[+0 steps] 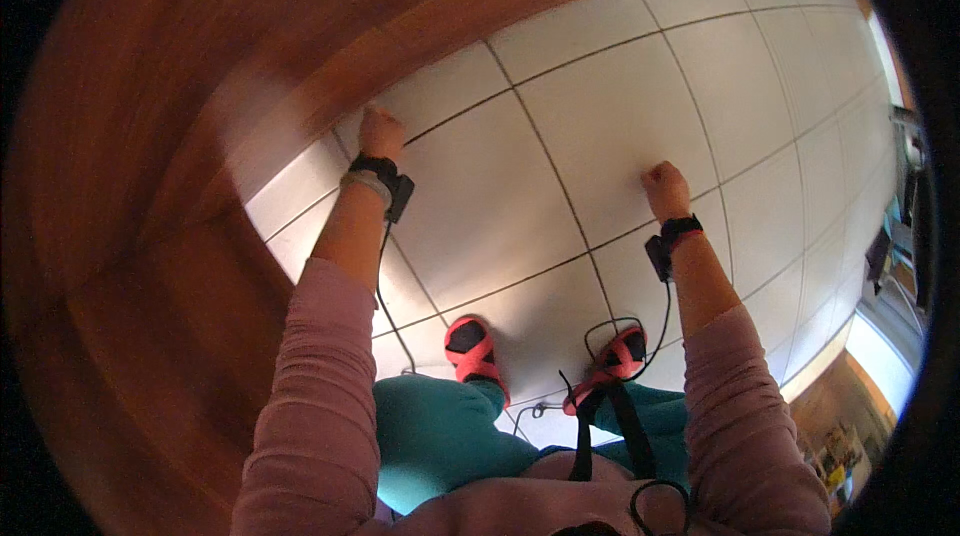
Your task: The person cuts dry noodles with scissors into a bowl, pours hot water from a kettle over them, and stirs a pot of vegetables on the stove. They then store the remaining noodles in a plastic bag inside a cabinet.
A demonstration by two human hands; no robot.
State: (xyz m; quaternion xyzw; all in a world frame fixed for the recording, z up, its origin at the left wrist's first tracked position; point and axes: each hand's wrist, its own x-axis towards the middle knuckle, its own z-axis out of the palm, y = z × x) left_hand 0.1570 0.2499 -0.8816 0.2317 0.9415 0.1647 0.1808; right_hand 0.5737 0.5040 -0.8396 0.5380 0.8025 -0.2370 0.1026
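Note:
Both arms reach out over a floor of pale tiles point(480, 198). My left hand point(381, 134) is curled into a fist near the brown wooden surface at the upper left, and I see nothing in it. A dark strap with a small black box point(401, 197) sits on that wrist, beside a pale band point(367, 182). My right hand point(667, 191) is also closed, above the tiles on the right, with no object showing in it. Another black wrist box point(659, 258) is strapped there. A thin cable runs down from each box.
Reddish-brown wooden panels point(150, 108) curve along the left and top. My feet, in coral-strapped shoes point(472, 348), stand on the tiles below. Black straps point(634, 427) hang at my waist. Cluttered items point(892, 236) line the right rim, and a brown surface with small things point(832, 423) lies at lower right.

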